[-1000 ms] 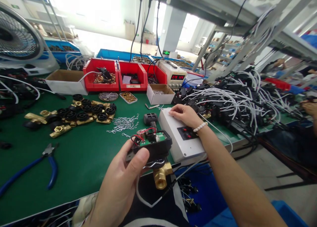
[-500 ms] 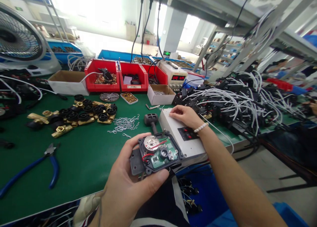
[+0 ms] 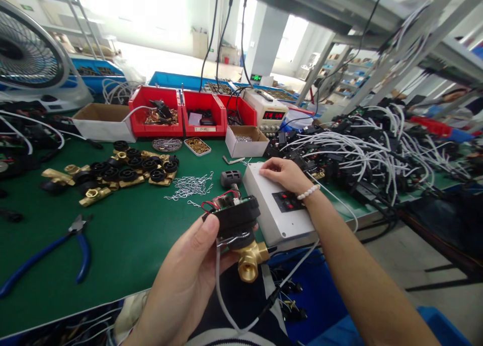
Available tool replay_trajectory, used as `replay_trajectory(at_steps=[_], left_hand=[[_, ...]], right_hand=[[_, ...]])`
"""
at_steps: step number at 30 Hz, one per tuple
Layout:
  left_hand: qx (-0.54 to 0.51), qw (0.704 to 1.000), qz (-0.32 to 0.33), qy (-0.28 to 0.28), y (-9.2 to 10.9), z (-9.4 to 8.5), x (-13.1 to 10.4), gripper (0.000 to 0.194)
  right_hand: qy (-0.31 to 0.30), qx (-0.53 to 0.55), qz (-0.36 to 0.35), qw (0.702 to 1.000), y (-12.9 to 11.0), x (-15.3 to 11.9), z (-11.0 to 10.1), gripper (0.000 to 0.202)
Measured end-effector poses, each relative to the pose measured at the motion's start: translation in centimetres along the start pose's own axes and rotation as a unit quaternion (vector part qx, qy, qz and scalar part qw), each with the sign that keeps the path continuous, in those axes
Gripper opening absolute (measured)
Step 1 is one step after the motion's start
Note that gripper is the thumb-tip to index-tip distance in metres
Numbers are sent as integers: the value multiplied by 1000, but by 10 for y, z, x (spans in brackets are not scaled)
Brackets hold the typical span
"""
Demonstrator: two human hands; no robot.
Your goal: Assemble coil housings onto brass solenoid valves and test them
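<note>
- We see the black actuator [image 3: 236, 219] at lower centre of the frame, a brass valve [image 3: 249, 265] beneath it.
- Our left hand [image 3: 188, 260] is clamped on the actuator.
- Our right hand [image 3: 285, 177] rests on the white box [image 3: 262, 197], right of centre; we cannot tell whether its fingers pinch anything.
- Blue-handled pliers [image 3: 83, 255] lie on the table [image 3: 124, 240], lower left.

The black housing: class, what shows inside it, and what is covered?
Red wires and some green board show; the near wall of the black housing covers what lies lower.
</note>
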State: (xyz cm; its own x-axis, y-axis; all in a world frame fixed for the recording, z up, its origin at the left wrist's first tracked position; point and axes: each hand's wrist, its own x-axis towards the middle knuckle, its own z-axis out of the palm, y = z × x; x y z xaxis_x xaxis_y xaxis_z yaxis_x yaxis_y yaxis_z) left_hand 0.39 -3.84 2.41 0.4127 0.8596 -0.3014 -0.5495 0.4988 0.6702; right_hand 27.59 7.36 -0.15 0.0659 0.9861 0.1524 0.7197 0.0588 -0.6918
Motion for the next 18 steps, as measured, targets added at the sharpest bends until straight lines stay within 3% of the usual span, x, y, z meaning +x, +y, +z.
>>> replay_trajectory(at_steps=[8, 18], left_hand=[[5, 1000, 24, -2, -6, -5, 1, 46], [-9, 999, 5, -39, -5, -9, 4, 45]], right_hand=[[-6, 8, 0, 1000, -2, 0, 0, 19], [-7, 11, 8, 1000, -4, 0, 0, 24]])
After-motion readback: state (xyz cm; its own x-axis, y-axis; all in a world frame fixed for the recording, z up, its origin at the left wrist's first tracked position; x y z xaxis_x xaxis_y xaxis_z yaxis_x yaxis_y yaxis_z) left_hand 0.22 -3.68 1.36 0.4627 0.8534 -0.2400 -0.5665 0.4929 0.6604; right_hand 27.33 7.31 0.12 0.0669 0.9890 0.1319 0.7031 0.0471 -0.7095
